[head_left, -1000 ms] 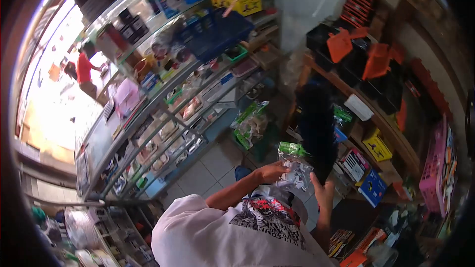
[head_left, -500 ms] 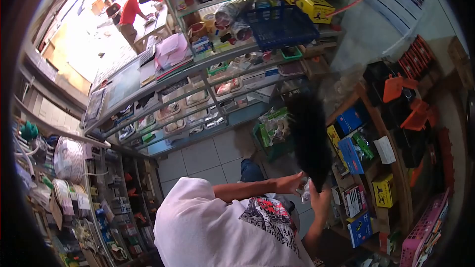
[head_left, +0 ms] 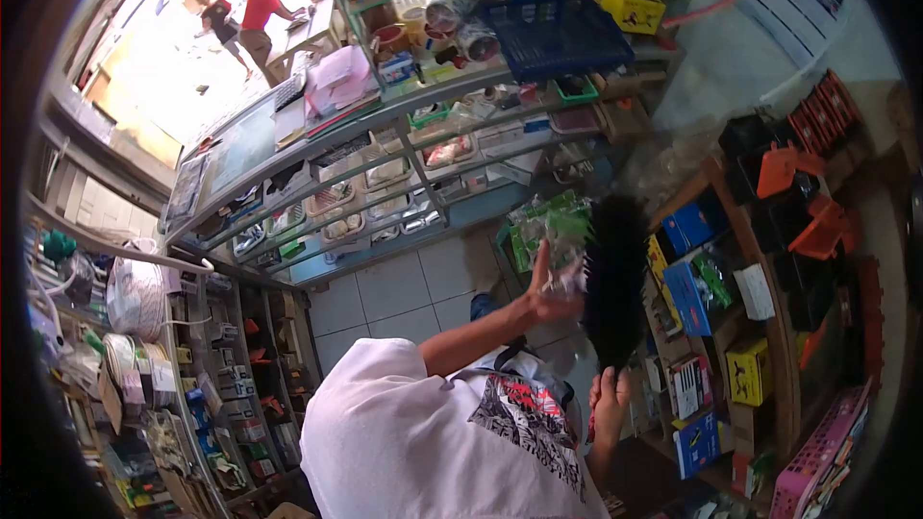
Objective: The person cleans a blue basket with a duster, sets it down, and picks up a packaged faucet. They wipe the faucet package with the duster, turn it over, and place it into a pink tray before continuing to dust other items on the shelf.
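Observation:
A black bristled brush [head_left: 615,274], long and bushy, stands upright with my right hand [head_left: 608,399] closed around its lower end. A bit of red shows below that hand. My left hand [head_left: 556,298] is to the left of the bristles, in front of a green bin [head_left: 505,255] of green-and-clear packets [head_left: 548,221]. One digit of it points upward. A whitish blur lies by its other fingers, and I cannot make out whether they hold something. My white printed shirt [head_left: 385,423] fills the lower middle.
A glass counter [head_left: 423,159] with trays of small goods runs across the front. Wooden shelves [head_left: 740,298] with boxes stand at the right. Racks [head_left: 221,365] line the left. A blue basket [head_left: 558,38] sits on the counter. Outside, two people [head_left: 260,14] are near a table.
My left hand has left my right hand and moved up toward the bin. My right hand, with the brush, is slightly lower. The view has shifted a little.

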`<move>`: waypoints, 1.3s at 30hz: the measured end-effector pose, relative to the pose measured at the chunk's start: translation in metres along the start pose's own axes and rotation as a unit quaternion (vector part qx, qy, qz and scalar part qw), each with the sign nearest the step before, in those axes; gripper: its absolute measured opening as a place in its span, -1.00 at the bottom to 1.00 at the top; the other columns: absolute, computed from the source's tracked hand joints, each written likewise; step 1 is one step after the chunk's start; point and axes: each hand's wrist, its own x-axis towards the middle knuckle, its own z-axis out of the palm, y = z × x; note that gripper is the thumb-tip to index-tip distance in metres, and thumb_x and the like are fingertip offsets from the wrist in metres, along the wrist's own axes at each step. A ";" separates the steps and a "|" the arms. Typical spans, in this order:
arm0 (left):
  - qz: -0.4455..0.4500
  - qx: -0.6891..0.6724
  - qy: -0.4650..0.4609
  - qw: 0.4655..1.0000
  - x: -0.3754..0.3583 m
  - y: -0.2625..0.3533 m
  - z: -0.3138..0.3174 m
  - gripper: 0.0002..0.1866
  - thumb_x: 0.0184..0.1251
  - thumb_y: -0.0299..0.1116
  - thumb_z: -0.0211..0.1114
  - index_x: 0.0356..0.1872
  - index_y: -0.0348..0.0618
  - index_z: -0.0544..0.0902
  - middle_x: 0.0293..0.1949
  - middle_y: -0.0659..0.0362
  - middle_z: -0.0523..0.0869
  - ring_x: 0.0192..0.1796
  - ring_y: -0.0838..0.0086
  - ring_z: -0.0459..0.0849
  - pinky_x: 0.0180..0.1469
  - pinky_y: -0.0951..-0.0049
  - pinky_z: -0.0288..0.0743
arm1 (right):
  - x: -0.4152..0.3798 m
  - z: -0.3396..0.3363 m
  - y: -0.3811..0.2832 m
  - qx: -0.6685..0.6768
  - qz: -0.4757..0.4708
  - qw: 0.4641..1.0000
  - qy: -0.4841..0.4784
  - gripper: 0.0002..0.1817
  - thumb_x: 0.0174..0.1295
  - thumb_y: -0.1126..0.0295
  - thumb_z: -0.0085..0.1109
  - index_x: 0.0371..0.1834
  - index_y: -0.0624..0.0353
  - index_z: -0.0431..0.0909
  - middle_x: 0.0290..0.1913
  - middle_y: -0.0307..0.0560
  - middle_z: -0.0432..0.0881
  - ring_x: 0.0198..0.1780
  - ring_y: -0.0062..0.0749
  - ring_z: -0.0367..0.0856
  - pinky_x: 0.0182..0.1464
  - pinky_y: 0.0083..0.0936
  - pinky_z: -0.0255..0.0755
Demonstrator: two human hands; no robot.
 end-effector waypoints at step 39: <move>-0.127 0.187 0.210 0.951 0.065 -0.061 0.007 0.27 0.05 0.76 -0.13 0.57 -0.13 0.21 0.53 -0.11 0.28 0.55 -0.09 0.20 0.59 -0.16 -0.07 | -0.109 -0.081 0.052 0.025 0.055 0.993 0.098 -0.66 0.51 0.28 0.13 -0.47 0.17 0.48 -0.60 -0.42 0.38 -0.60 -0.75 0.24 -0.54 -0.63 0.15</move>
